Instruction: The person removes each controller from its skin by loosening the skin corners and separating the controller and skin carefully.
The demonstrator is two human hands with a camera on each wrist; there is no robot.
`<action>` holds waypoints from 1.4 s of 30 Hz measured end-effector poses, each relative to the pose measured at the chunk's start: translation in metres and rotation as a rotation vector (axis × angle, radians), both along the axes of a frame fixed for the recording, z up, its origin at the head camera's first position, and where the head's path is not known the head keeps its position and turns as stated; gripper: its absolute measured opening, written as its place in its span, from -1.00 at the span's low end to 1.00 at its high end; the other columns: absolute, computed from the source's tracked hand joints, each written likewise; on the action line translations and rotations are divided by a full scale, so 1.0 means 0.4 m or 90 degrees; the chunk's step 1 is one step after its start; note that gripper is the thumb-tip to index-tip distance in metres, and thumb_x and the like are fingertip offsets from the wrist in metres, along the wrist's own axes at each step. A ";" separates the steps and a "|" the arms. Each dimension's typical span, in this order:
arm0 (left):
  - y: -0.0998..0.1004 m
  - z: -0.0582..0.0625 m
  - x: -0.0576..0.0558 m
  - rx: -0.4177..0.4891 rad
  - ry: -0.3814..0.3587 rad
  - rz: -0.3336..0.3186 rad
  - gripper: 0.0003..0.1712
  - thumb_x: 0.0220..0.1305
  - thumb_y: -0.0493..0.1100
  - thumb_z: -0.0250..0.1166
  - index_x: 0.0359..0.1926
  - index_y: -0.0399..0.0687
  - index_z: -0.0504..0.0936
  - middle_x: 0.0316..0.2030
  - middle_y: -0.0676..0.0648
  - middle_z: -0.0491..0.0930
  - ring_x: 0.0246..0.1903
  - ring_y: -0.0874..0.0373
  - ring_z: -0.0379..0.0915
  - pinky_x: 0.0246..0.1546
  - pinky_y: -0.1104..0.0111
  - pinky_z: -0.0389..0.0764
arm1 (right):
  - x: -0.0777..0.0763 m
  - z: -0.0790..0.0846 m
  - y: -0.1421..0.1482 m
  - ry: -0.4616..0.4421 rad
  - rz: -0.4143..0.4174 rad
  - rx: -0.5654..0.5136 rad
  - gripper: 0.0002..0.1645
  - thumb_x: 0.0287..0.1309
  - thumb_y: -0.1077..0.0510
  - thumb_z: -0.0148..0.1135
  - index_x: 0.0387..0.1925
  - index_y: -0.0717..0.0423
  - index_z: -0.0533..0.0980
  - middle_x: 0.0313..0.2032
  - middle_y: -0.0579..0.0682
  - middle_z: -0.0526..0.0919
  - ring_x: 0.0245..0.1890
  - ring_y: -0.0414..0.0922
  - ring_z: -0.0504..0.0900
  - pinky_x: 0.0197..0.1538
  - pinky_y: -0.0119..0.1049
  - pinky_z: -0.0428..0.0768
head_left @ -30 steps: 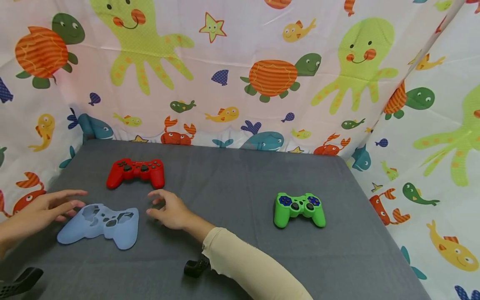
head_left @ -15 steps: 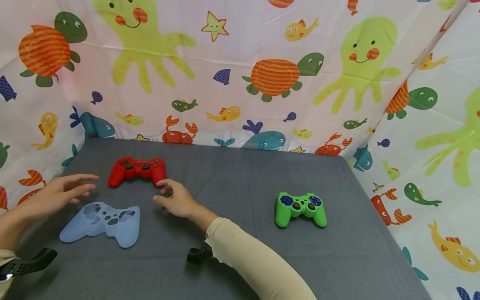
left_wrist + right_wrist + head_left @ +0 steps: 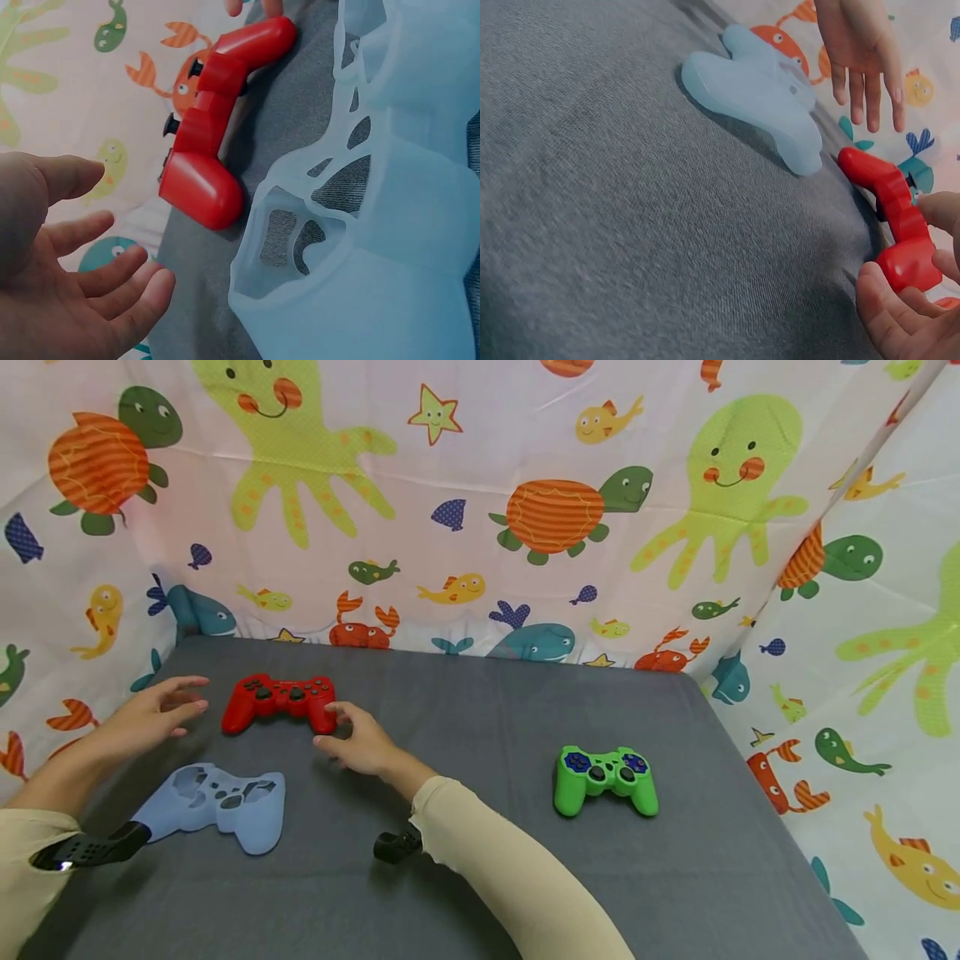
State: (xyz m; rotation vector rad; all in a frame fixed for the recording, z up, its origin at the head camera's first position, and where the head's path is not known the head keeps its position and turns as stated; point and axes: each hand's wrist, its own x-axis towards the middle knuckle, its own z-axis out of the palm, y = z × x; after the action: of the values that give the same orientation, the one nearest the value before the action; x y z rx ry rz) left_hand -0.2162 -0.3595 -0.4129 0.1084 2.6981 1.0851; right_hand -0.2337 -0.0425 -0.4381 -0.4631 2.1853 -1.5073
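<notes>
A red game controller lies toward the back left of the grey table. My right hand is at its right grip, fingers loosely bent; whether they touch it I cannot tell. On the controller's left, my left hand hovers with relaxed fingers, a small gap away and holding nothing. Nearer to me lies a pale blue silicone controller cover, with cutouts through its face. The left wrist view shows the cover close up, beside the red controller.
A green controller with blue button areas lies on the right side of the grey table. A white curtain printed with sea animals hangs behind and beside the table. Black straps sit at both wrists.
Both hands have moved away from beside the blue cover, forward to either side of the red controller. The controllers and the cover stay where they were; the head view has shifted slightly.
</notes>
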 end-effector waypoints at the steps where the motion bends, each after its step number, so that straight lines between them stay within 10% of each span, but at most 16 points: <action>1: 0.001 0.000 -0.005 -0.002 -0.001 0.004 -0.21 0.61 0.10 -0.08 0.52 -0.42 -0.01 0.33 -0.63 0.17 0.20 -0.51 0.31 -0.17 0.31 0.70 | -0.004 0.000 0.000 -0.003 0.003 0.002 -0.34 0.35 0.12 0.28 0.42 0.03 0.32 0.30 0.14 0.41 -0.20 0.01 0.73 -0.35 -0.40 0.60; 7: 0.006 -0.007 -0.033 0.002 -0.043 0.006 -0.12 0.61 0.10 -0.10 0.54 -0.45 -0.24 0.36 -0.73 0.01 0.24 -0.57 0.22 0.06 -0.10 0.62 | -0.017 0.001 -0.001 -0.017 0.007 0.005 -0.26 0.36 0.12 0.28 0.48 0.00 0.25 0.34 0.17 0.37 -0.16 0.06 0.74 -0.29 -0.32 0.66; 20: 0.021 -0.035 -0.065 0.105 -0.141 -0.040 -0.08 0.62 0.03 -0.08 0.56 -0.17 -0.52 0.42 -0.72 -0.11 0.39 -0.59 0.06 0.18 -0.13 0.55 | -0.028 -0.005 0.000 -0.087 -0.008 -0.030 -0.08 0.36 0.12 0.29 0.59 -0.13 0.05 0.45 0.17 0.34 -0.08 0.11 0.77 -0.10 -0.15 0.74; 34: 0.038 -0.032 -0.051 0.015 -0.108 -0.061 -0.17 0.48 -0.26 0.13 0.56 -0.33 -0.13 0.25 -0.68 0.26 0.05 -0.18 0.50 -0.04 0.17 0.70 | -0.030 -0.021 -0.006 -0.121 -0.043 -0.087 -0.10 0.35 0.37 0.20 0.57 -0.12 0.08 -0.07 0.07 0.46 -0.38 -0.03 0.70 -0.13 -0.15 0.74; 42: 0.037 -0.030 -0.047 0.031 -0.076 -0.063 -0.17 0.48 -0.19 0.17 0.57 -0.28 -0.06 0.26 -0.66 0.30 0.11 -0.27 0.49 0.00 0.07 0.70 | -0.026 -0.021 -0.008 -0.091 -0.072 -0.092 -0.16 0.33 0.39 0.20 0.52 -0.15 0.18 -0.15 0.08 0.46 -0.49 -0.10 0.64 -0.21 -0.17 0.75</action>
State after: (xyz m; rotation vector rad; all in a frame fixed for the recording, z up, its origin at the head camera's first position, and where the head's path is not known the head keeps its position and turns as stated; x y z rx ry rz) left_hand -0.2350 -0.3447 -0.4248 0.1777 2.5344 1.0920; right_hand -0.2439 -0.0456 -0.4466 -0.2705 2.0315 -1.7106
